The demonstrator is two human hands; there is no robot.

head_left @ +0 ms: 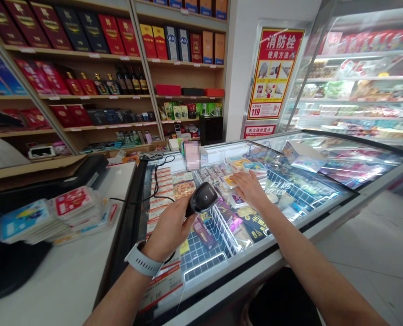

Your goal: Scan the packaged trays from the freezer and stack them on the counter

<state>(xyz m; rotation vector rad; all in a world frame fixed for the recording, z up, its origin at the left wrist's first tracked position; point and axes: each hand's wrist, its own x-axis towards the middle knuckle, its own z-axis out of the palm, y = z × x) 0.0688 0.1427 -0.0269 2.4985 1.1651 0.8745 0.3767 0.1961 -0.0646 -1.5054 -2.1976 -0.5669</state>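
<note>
Near left, a pale grey-blue wristwatch strap [144, 260] with dark slots; far right, a red poster [276, 72] bordered yellow, with white lettering.

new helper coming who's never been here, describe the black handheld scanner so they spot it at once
Find the long, glass-topped chest freezer. Above it, the left hand, wearing a pale grey watch band, holds the black handheld scanner. Its smooth, rounded dark head sets it apart from the flat, brightly printed packs nearby.
</note>
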